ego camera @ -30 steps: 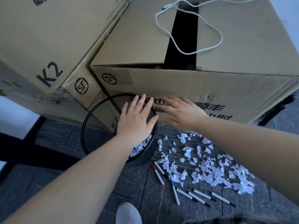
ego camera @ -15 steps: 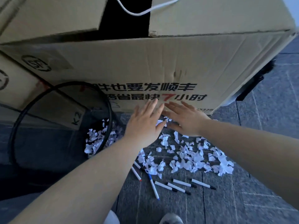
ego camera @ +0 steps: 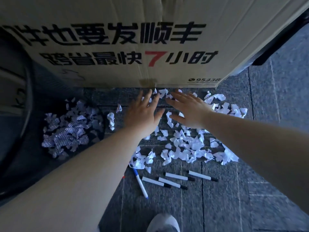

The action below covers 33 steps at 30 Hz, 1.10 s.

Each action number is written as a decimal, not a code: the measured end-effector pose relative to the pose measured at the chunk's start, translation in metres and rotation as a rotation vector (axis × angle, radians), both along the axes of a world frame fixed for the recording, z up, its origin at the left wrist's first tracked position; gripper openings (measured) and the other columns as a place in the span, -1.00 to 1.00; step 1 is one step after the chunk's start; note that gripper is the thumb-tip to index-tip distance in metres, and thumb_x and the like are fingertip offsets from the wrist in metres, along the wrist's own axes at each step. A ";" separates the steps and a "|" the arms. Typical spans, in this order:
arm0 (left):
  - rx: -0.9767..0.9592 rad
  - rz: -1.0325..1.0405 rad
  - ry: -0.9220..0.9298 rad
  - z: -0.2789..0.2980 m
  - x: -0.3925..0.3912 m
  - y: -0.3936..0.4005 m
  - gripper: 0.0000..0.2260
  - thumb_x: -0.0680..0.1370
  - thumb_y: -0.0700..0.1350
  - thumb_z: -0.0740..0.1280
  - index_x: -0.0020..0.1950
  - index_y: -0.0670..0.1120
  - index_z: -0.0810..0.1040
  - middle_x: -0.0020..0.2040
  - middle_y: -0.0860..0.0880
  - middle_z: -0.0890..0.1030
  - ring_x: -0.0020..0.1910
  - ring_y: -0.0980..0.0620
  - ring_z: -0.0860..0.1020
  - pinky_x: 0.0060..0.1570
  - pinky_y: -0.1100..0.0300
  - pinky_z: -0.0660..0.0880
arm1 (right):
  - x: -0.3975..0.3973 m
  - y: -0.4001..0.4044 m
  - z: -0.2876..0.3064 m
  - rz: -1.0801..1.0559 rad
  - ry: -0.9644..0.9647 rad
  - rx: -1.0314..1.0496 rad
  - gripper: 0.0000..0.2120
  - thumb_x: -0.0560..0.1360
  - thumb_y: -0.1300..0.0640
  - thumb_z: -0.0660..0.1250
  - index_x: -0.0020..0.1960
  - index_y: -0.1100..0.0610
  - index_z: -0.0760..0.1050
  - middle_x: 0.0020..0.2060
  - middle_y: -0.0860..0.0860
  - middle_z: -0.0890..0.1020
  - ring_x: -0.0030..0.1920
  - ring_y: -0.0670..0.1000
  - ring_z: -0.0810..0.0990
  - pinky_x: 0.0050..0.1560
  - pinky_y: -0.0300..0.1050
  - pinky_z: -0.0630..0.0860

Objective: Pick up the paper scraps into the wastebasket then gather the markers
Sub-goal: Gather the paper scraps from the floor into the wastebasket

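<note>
While the view is dropping closer to the floor [ego camera: 250, 198] than it was a second ago, the cardboard box [ego camera: 117, 39] is now filling the whole upper frame, and the wastebasket [ego camera: 28, 91] is sliding to the left edge, where only part of its dark rim and mesh wall is showing. Scraps already deposited are lying inside it, visible through the mesh. Both hands are coming down from the rim of the wastebasket to the floor at the foot of the box. The left hand [ego camera: 142, 113] is reaching forward with fingers straight and spread, holding nothing. The right hand [ego camera: 189, 111] is doing the same just beside it, fingers extended over the far edge of the paper scraps [ego camera: 184, 144], also holding nothing. Most scraps are lying between the box and the markers [ego camera: 167, 181], which are resting untouched nearer the person. Judged from this, another scooping pass is beginning: the scrap stage is only partly complete, and marker gathering is not yet starting.
</note>
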<state>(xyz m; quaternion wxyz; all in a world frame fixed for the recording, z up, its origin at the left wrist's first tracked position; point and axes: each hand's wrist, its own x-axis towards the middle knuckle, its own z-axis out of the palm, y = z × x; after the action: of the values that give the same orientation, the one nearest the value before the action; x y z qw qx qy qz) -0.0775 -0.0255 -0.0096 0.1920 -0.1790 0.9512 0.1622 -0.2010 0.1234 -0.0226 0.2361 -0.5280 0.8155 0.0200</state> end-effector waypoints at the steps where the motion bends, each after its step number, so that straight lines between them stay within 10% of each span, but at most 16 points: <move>1: -0.002 0.003 -0.009 -0.008 0.001 0.002 -0.46 0.58 0.22 -0.10 0.51 0.08 -0.13 0.55 0.01 -0.12 0.51 -0.10 -0.14 0.47 -0.11 -0.04 | 0.001 0.003 -0.005 0.001 0.003 0.003 -0.43 0.56 -0.21 0.02 0.50 -0.08 -0.02 0.53 0.00 0.00 0.52 0.02 -0.05 0.48 0.04 -0.12; 12: 0.054 -0.120 0.096 -0.036 0.015 0.041 -0.33 0.50 0.34 -0.18 0.51 0.01 -0.01 0.55 -0.05 -0.07 0.52 -0.07 -0.15 0.48 -0.10 -0.09 | 0.008 0.059 -0.020 -0.025 0.029 -0.095 -0.47 0.57 -0.19 -0.08 0.43 0.05 0.26 0.47 0.08 0.23 0.48 0.07 0.16 0.47 0.12 0.11; 23: 0.072 -0.363 -0.035 -0.033 0.032 0.081 -0.14 0.31 0.53 -0.20 0.45 0.11 -0.37 0.51 0.05 -0.32 0.47 0.02 -0.34 0.39 -0.19 -0.25 | 0.040 0.111 -0.018 0.035 0.019 -0.009 -0.18 0.43 -0.46 -0.17 0.50 0.04 -0.08 0.50 0.03 0.02 0.50 0.08 -0.01 0.45 0.25 -0.07; 33: -0.100 -0.387 0.277 -0.054 0.059 0.076 -0.41 0.51 0.32 0.04 0.36 -0.05 0.29 0.47 -0.08 0.27 0.45 -0.09 0.22 0.34 -0.26 0.22 | 0.059 0.108 -0.030 -0.026 0.110 -0.101 -0.25 0.47 -0.42 -0.06 0.48 0.03 0.12 0.45 0.11 0.25 0.46 0.13 0.21 0.42 0.29 0.08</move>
<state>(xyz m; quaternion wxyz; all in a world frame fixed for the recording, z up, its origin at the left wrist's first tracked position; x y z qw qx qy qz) -0.0188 0.0510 -0.0636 0.0780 0.0215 0.9919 0.0980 -0.1418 0.2312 -0.0530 0.1641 -0.5268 0.8340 0.0046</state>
